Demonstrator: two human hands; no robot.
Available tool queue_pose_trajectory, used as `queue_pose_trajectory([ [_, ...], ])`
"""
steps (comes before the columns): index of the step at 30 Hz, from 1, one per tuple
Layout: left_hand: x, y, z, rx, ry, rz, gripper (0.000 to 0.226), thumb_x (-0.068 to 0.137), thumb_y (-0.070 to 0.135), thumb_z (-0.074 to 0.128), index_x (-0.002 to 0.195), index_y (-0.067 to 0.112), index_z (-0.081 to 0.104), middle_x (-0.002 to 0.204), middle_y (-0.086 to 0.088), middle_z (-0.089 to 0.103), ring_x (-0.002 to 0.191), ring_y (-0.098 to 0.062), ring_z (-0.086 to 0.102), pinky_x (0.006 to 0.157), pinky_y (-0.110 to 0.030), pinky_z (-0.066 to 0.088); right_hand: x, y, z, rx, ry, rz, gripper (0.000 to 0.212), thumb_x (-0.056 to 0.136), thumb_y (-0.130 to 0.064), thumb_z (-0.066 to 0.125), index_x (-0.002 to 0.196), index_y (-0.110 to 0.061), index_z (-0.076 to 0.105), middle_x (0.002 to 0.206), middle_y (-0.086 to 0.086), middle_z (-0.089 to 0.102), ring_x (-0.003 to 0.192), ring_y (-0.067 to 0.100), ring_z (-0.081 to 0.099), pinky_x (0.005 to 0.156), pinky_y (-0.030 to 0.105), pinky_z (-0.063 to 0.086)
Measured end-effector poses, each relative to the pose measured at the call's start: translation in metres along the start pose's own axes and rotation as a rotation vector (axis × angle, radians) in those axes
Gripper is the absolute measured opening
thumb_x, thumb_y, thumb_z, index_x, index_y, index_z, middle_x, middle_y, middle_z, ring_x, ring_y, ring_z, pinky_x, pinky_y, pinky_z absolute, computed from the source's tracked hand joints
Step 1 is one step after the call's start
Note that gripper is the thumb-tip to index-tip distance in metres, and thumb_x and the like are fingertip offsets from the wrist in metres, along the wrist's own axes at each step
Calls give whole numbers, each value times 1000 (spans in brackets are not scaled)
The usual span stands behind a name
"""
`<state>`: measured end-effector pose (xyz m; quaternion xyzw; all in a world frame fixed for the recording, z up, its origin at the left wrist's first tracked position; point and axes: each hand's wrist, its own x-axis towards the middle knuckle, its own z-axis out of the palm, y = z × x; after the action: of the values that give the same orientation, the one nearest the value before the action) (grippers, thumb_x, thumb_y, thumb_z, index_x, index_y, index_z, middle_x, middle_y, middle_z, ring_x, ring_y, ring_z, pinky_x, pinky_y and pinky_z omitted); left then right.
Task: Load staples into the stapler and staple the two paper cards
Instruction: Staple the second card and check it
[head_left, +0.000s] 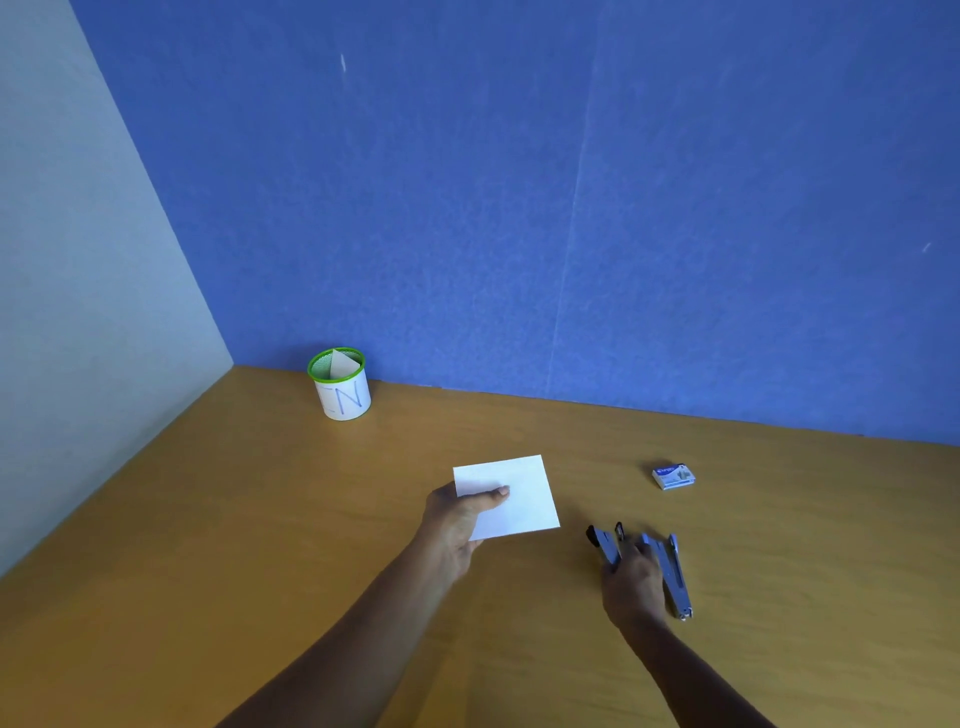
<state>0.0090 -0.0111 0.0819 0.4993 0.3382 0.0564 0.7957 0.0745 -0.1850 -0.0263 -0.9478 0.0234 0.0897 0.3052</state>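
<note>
The left hand (457, 525) is pinching a white paper card (519, 499) by its near-left corner over the desk (260, 519), while the right hand (634, 587) is holding the splayed-open stapler (675, 577); a staple box (674, 476) is lying beyond it.

We see only the thumb of the left hand (457, 525) on top of the white card (519, 493). Its fingers lie hidden beneath, and we cannot tell whether it holds one sheet or two. The right hand (634, 587) covers the middle of the stapler (678, 582), so the hinge and most of the fingers are out of sight, and we cannot tell whether it grips or merely rests there. The print on the staple box (674, 476) is too small to read. The cup (343, 395) hides the lower part of the paper (340, 364) inside it. Both forearms (363, 629) are cut off by the bottom edge.
</note>
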Motion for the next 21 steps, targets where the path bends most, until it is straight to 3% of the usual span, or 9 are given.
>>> queue_pose_trajectory([
  [5,4,1,-5,9,19,-17,18,77,-5,69,87,7,61,81,-6,63,74,-17,58,59,-27,46,-1,3,3,-84,30,11,34,91,0,45,125,5,47,126,20,48,115,31,45,85,33,42],
  [9,7,2,-8,8,25,-26,29,76,-3,70,102,4,61,85,-6,63,78,-18,57,60,-27,46,-1,3,5,-78,65,16,33,90,-2,50,122,2,50,121,17,52,111,28,48,84,33,45],
  [13,6,3,-8,16,19,-40,20,78,-2,68,94,7,60,83,-5,62,75,-16,55,59,-26,43,-2,2,4,-70,68,34,33,86,-6,59,118,3,53,115,16,55,105,27,54,79,30,45],
  [21,3,9,-3,14,-1,-56,18,85,-5,52,100,4,56,80,-5,59,73,-18,54,58,-26,41,-4,-18,-10,24,114,-38,38,88,-19,59,119,2,55,119,19,54,112,32,50,88,37,45],
])
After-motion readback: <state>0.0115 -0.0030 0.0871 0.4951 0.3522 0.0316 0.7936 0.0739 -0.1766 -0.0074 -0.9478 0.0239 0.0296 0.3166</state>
